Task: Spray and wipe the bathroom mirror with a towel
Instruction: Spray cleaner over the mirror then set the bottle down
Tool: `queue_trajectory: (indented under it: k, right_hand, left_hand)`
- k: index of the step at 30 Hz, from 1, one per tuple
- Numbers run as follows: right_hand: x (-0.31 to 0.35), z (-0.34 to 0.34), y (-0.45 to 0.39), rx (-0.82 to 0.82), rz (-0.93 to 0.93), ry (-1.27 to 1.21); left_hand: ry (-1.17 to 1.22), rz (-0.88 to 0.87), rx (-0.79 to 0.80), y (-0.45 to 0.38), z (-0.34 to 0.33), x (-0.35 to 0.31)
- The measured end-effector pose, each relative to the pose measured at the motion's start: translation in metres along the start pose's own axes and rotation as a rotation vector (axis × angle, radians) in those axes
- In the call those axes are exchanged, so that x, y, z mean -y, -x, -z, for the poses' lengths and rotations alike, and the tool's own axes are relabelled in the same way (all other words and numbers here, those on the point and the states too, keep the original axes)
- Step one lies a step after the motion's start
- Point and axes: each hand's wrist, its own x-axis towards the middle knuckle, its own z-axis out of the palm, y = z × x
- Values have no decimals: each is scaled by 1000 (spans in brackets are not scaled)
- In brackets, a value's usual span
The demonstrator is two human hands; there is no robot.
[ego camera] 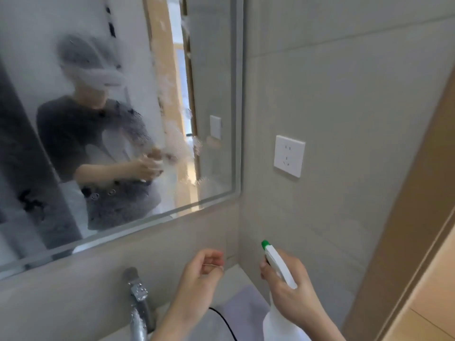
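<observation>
**Mia:** Where is the spray bottle (279,291)?

**Ben:** It is in the right hand (293,289), low down near the corner of the wall. The fingers wrap around its neck, and one finger sits at the front by the trigger. The green tip (265,244) points up at the wall.

**Mia:** Is it hard to hold?

**Ben:** I think not. It is thin white plastic, so it is likely light, and a bit squishy in the fat part. The neck is the best spot to grab. It may get slippery if it is wet.

**Mia:** And the left hand (200,279)?

**Ben:** It holds nothing. The fingers are curled in, half closed.

**Mia:** Where is the towel (246,307)?

**Ben:** That soft pale cloth, I think, lies on the desk (236,273) under both hands. It is floppy, so you can pinch it anywhere.

**Mia:** Is the mirror (118,124) wet?

**Ben:** Yes, drops and foam cover most of it.

**Mia:** Is there room to wipe?

**Ben:** Lots across the glass. But the side wall stands right at the mirror's right edge, with a socket (289,156) near it. The tap (138,306) sticks up below too.
</observation>
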Motion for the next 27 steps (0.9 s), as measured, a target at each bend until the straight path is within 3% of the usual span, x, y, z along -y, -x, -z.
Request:
queue_trajectory:
  k: [9, 16, 27]
  right_hand:
    - [-69, -7, -4, 20, -106, -6]
    - [-147, -24, -23, -60, -239, 16]
    - [-223, -53, -18, 41, -253, 13]
  left_hand:
    - [-21, 185, 14, -2, -28, 62]
    - [-121, 405, 39, -12, -46, 123]
    - [-282, 488, 113, -27, -76, 150]
